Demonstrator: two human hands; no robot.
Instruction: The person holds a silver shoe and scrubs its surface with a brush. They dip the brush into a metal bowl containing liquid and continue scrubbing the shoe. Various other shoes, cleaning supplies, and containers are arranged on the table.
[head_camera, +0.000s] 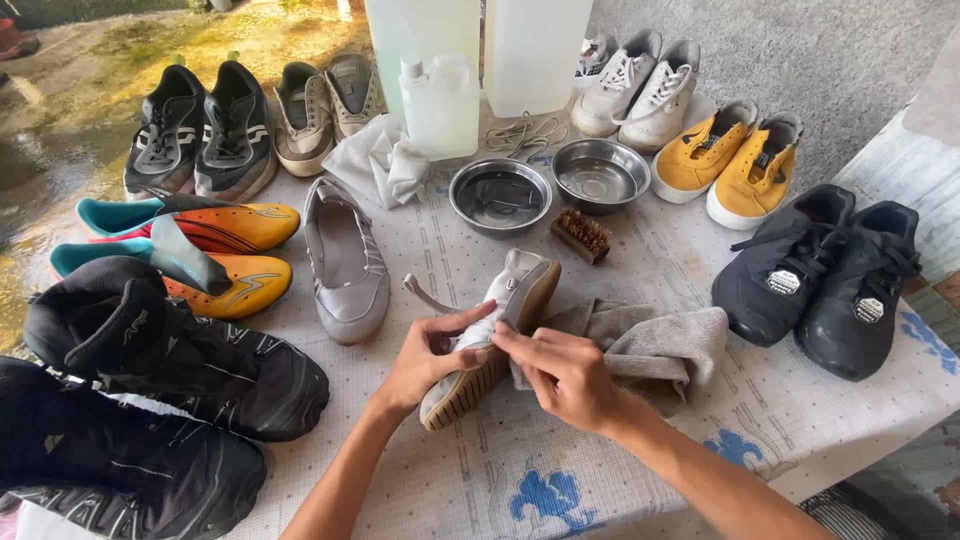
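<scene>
My left hand (425, 357) grips a grey flat shoe (515, 290) turned on its side, its tan ribbed sole facing right. My right hand (565, 375) presses its fingers against the shoe's upper edge, holding a grey cloth (665, 345) that spreads to the right on the table. The matching grey flat shoe (345, 262) lies sole-down just to the left. A small brown brush (582, 236) rests beyond the held shoe, in front of two steel bowls (500, 195) (600, 175).
Shoes ring the patterned tablecloth (560, 490): black boots (170, 350) near left, orange football boots (215, 255), dark sneakers (200, 130), yellow sneakers (735, 160), black sneakers (820, 275) right. White plastic jugs (440, 105), a white rag (385, 160) and loose laces (525, 130) sit at the back.
</scene>
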